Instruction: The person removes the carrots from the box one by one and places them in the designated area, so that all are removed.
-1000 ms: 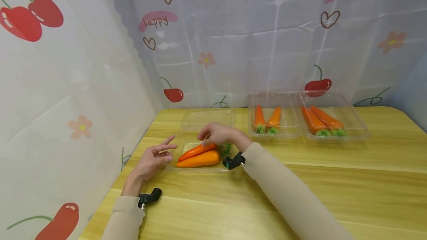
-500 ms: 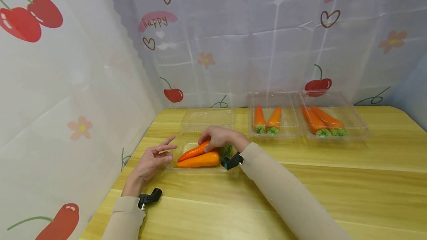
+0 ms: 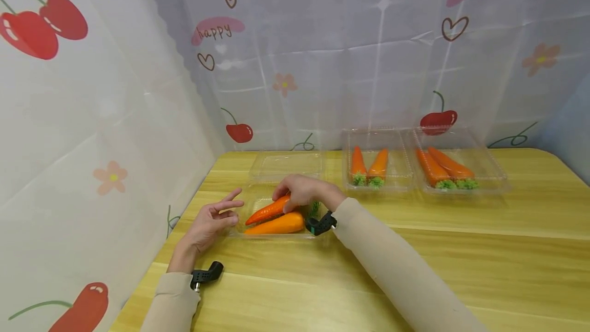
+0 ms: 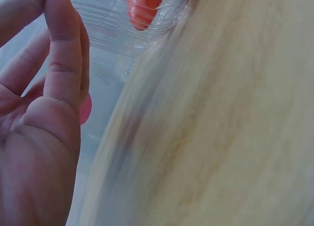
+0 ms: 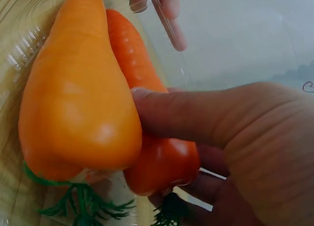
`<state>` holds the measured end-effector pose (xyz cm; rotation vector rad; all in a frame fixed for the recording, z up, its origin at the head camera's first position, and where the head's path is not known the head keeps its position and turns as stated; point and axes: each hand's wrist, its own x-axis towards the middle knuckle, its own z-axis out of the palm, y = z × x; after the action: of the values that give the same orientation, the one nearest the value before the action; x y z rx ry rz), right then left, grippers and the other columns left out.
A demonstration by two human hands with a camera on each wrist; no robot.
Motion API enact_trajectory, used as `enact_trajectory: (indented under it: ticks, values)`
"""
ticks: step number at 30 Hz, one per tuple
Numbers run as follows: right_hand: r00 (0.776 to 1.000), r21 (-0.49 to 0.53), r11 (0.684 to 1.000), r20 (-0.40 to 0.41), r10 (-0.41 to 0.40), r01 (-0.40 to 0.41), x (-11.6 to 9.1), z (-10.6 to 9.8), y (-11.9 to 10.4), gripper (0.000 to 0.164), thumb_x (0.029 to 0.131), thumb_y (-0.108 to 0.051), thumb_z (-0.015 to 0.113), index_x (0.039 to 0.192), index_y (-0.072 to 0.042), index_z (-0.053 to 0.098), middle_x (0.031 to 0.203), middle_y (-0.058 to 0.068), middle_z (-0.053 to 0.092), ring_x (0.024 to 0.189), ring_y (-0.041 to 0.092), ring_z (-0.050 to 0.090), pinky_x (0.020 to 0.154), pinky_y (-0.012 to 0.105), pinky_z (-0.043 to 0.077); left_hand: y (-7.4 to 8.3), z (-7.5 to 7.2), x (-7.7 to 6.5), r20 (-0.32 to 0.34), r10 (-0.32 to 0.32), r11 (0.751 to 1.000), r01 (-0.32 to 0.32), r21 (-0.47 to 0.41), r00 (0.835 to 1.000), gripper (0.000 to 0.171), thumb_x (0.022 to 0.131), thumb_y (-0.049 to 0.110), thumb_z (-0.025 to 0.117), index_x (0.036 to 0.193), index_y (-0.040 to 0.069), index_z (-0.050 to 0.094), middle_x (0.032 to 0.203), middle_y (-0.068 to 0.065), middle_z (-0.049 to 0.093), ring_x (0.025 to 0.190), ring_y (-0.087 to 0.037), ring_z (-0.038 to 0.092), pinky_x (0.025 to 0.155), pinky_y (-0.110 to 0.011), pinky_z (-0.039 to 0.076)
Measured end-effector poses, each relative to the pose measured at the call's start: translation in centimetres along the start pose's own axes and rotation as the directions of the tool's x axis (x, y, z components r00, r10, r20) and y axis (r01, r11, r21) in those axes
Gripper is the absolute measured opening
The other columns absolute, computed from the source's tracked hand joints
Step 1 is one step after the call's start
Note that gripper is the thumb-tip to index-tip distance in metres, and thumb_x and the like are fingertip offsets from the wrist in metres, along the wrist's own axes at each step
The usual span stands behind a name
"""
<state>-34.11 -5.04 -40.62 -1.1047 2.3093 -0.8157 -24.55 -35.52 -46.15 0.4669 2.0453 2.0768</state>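
An open clear plastic box lies at the table's left with two carrots in it. My right hand reaches in from above and grips the back, redder carrot; in the right wrist view the thumb presses its side, the other fingers behind it. In front lies the lighter orange carrot, its green top near the right end. At the box's left edge is my left hand, thumb and index tips close together at the rim, other fingers extended. In the left wrist view the thumb is nearest.
The box's raised clear lid leans back behind it. Two closed clear boxes stand at the back right, each with two carrots, such as this carrot and this carrot. A printed curtain backs the wooden table.
The right hand's fingers have closed around the back carrot. The front carrot has shifted slightly toward the near wall, widening the gap between the two. The left hand stays put.
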Motion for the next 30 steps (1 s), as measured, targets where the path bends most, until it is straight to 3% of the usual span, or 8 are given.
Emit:
enact_trajectory:
  ticks: [9,20,25,30]
  values:
    - [0.994,-0.073,0.996,-0.093,-0.054,0.047,-1.2,-0.8,-0.6,0.036,0.088,-0.012,0.081,0.122,-0.015,0.073,0.117,-0.002,0.073,0.1,0.015,0.062,0.098,0.033,0.05,0.1,0.0,0.1,0.003,0.001,1.0,-0.001,0.006,1.0,0.048,0.096,-0.008,0.065,0.139,-0.02,0.049,0.172,-0.017,0.017,0.085,-0.008,0.064,0.083,-0.019,0.055]
    - [0.972,-0.072,0.994,-0.215,-0.098,0.084,-3.3,-1.6,-0.7,0.038,0.093,-0.02,0.077,0.13,-0.011,0.07,0.126,0.003,0.072,0.106,0.016,0.066,0.101,0.035,0.052,-0.4,0.0,-0.1,0.01,-0.005,1.0,0.005,-0.003,1.0,0.048,0.096,-0.01,0.063,0.14,-0.021,0.046,0.172,-0.014,0.019,0.085,-0.008,0.062,0.084,-0.019,0.055]
    - [0.957,-0.046,0.997,-0.283,-0.065,0.055,-4.6,-2.0,-0.9,0.04,0.094,-0.022,0.076,0.132,-0.012,0.068,0.129,0.004,0.071,0.112,0.02,0.065,0.102,0.039,0.052,-0.2,0.1,0.0,0.009,0.009,1.0,-0.009,-0.012,1.0,0.048,0.096,-0.009,0.063,0.14,-0.02,0.047,0.172,-0.014,0.019,0.086,-0.008,0.064,0.08,-0.018,0.054]
    - [0.935,-0.011,0.999,-0.351,-0.049,0.048,-5.8,-1.8,-0.6,0.041,0.095,-0.024,0.076,0.134,-0.013,0.068,0.127,0.004,0.071,0.107,0.017,0.065,0.096,0.038,0.053,-0.1,0.2,0.0,0.014,0.013,1.0,-0.013,-0.017,1.0,0.047,0.096,-0.01,0.062,0.14,-0.021,0.047,0.172,-0.013,0.019,0.086,-0.007,0.064,0.078,-0.017,0.054]
